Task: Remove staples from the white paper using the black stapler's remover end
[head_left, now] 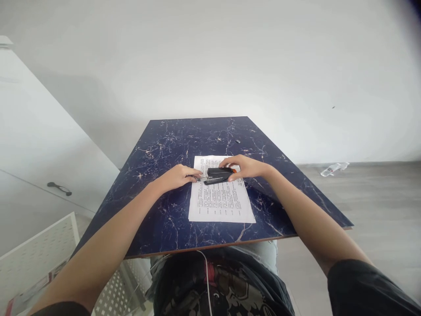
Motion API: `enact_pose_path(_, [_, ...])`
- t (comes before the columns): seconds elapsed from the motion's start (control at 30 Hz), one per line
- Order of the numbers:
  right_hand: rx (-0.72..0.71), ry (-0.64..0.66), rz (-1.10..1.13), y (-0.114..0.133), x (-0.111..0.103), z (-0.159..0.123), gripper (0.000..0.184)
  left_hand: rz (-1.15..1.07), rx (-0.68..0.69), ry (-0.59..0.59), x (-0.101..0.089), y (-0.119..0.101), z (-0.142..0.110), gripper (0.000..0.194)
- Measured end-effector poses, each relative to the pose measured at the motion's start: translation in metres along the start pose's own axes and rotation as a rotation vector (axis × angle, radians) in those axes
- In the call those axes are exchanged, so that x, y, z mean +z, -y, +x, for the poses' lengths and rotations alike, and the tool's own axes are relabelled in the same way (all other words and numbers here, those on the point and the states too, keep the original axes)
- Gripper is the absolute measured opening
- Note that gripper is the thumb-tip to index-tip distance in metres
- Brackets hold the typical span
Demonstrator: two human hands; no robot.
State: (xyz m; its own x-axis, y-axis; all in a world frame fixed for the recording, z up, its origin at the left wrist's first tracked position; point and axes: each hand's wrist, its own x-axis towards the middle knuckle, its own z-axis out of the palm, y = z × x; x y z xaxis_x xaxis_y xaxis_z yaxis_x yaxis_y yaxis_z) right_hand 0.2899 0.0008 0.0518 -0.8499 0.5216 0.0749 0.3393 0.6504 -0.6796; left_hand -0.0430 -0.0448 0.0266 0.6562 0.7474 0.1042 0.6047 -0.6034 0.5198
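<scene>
A black stapler [217, 174] with an orange patch at its right end lies over printed sheets of paper [220, 210], its upper and lower parts spread apart. My right hand [241, 167] grips the stapler's right end, thumb on the near side and fingers over the far side. At the stapler's left end, a light metal part sticks out toward my left hand [179, 176]. The thumb and fingers of that hand are pinched around something small and dark, too small to name. My left hand rests over the left edge of the sheets.
The dark blue marble-patterned table [171, 145] stands against a white wall. A small dark piece [237, 141] lies behind the paper. A white cabinet with a black handle [59, 189] is at left. A crumpled clear plastic item [333, 169] lies on the floor at right.
</scene>
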Motion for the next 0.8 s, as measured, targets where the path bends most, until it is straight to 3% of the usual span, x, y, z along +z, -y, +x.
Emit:
enact_pose_path(0.1, [0.061,-0.051,-0.163,0.01,0.02,0.014,0.026,0.095,-0.037,-0.13,0.011,-0.01,0.007,0.032])
enact_pose_path(0.2, [0.093,-0.103,-0.208,0.008,0.032,0.023,0.022,0.214,-0.062,-0.234,0.023,-0.018,0.016,0.03])
enact_pose_path(0.4, [0.078,-0.13,-0.192,0.004,0.034,0.023,0.024,0.306,-0.068,-0.285,0.041,-0.025,0.028,0.03])
enact_pose_path(0.63, [0.043,-0.137,-0.242,0.011,0.037,0.027,0.025,0.189,-0.102,-0.29,0.028,-0.02,0.026,0.02])
enact_pose_path(0.8, [0.04,-0.129,-0.264,0.027,0.047,0.031,0.019,0.147,-0.227,-0.462,0.025,-0.004,0.022,0.022])
